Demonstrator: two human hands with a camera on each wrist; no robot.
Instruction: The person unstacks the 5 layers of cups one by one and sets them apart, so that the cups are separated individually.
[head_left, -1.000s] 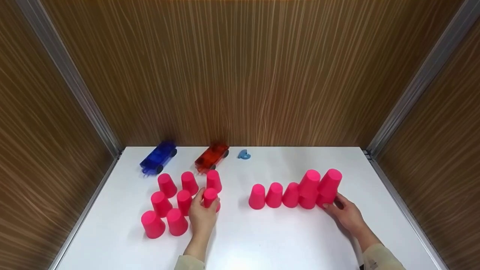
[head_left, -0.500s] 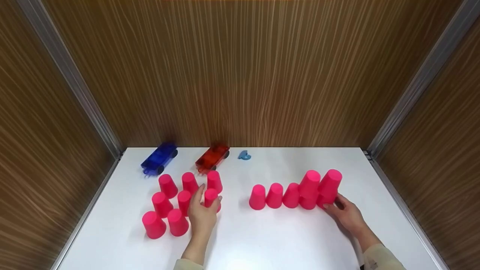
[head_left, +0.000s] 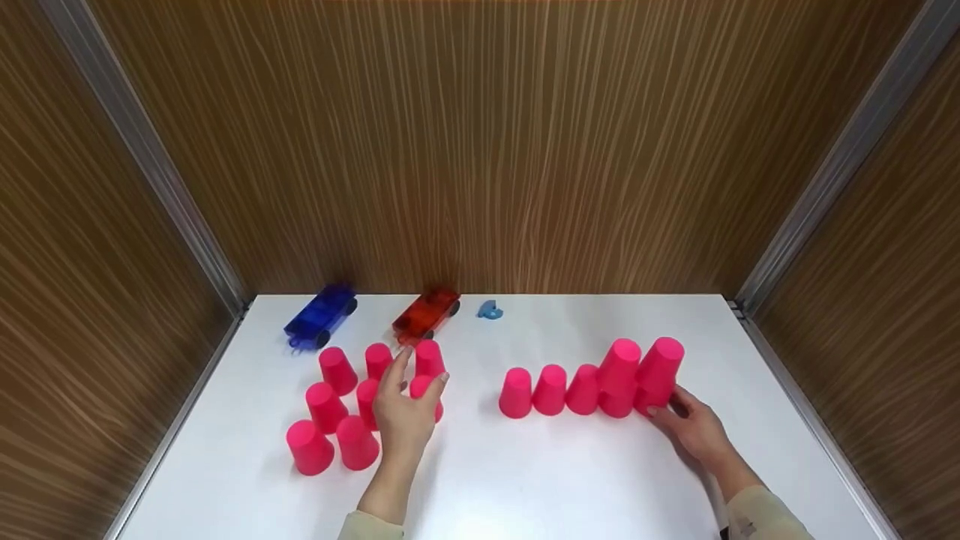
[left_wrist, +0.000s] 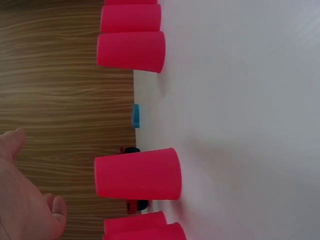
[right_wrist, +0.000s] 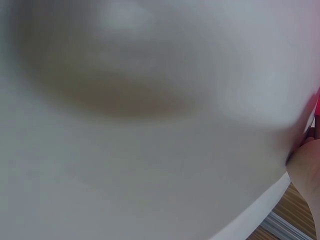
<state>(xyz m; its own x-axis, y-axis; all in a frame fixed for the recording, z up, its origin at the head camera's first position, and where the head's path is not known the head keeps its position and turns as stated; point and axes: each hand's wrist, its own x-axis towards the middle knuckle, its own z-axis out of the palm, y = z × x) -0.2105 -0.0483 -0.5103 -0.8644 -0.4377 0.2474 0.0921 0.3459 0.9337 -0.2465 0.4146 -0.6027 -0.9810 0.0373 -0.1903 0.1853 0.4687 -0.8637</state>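
One cup (head_left: 651, 400) in right hand (head_left: 697, 431)

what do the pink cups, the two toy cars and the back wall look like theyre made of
Pink cups: probably plastic, matte; even colour, soft shading, no sharp glints.
Blue car and red car: likely tinted plastic; the bodies look see-through.
Back wall: perhaps wood-grain laminate, from its streaked brown pattern; real veneer is possible.

High head view, forward and down; close, tilted wrist views; white tabletop (head_left: 517, 480) common to all.
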